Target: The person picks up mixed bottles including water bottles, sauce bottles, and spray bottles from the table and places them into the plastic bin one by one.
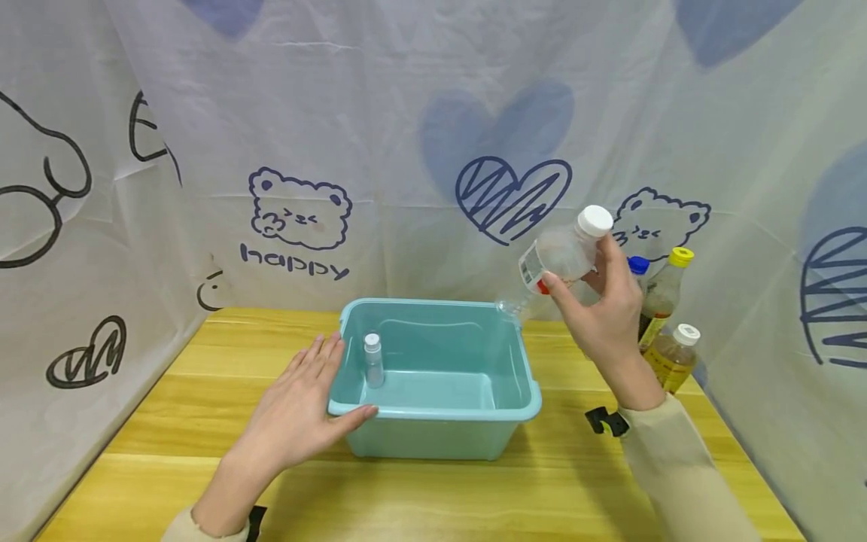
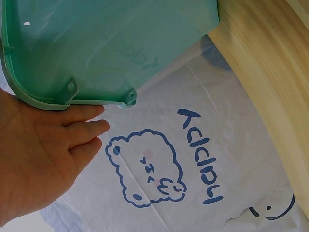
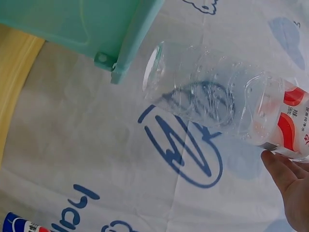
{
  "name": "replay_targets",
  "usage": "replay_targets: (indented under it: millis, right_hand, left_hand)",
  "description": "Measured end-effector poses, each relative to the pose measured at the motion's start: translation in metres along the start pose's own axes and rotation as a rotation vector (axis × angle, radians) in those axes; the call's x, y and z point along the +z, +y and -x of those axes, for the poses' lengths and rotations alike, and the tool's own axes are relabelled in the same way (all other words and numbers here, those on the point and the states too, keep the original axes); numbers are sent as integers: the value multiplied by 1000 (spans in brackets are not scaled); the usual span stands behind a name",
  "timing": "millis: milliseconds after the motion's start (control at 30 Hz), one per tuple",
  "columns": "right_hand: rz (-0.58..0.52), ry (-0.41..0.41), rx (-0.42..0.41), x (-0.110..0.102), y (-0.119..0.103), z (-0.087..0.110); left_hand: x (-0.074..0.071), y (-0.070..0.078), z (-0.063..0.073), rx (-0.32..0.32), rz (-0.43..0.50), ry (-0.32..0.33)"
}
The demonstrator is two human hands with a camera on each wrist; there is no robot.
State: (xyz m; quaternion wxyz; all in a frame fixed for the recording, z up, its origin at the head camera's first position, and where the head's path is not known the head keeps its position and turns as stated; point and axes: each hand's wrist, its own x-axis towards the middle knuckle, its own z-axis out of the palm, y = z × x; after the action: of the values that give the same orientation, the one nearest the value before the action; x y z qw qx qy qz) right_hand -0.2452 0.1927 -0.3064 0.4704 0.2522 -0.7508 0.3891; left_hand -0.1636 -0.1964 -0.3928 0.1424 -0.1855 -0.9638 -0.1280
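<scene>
A clear plastic bottle point(image 1: 558, 256) with a white cap and a red-and-white label is gripped by my right hand point(image 1: 606, 309) near its upper part. It tilts, its base by the bin's far right corner; in the right wrist view the bottle point(image 3: 207, 92) looks see-through. My left hand point(image 1: 298, 399) lies with straight fingers along the left rim of the teal plastic bin point(image 1: 440, 414), thumb at the front corner. In the left wrist view those fingers point(image 2: 87, 128) touch the bin's edge. Inside the bin, a small white-capped bottle point(image 1: 374, 365) stands upright at the left.
Right of the bin stand a yellow-capped bottle point(image 1: 664, 290) with dark liquid, a white-capped bottle point(image 1: 670, 357) with a yellow label, and a blue-capped bottle point(image 1: 638, 265), partly hidden by my right hand. A printed cloth point(image 1: 406, 226) hangs behind the wooden table point(image 1: 203, 399).
</scene>
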Motion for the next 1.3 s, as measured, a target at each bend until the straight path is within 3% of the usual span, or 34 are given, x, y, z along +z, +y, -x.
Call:
replay_targets:
  millis: [200, 367, 567, 900, 1300]
  right_hand:
    - [-45, -68, 21, 9, -4, -6]
    - [-115, -164, 124, 15, -9, -10]
    - [-106, -303, 230, 25, -9, -7]
    - [-186, -502, 249, 53, -8, 3]
    - [-182, -660, 180, 78, -3, 20]
  left_hand:
    - [-1, 0, 0, -1, -1, -1]
    - [-1, 0, -1, -1, 2, 3]
    - [0, 0, -1, 0, 2, 7]
    - [1, -1, 0, -4, 1, 2]
    - [2, -2, -1, -4, 3, 6]
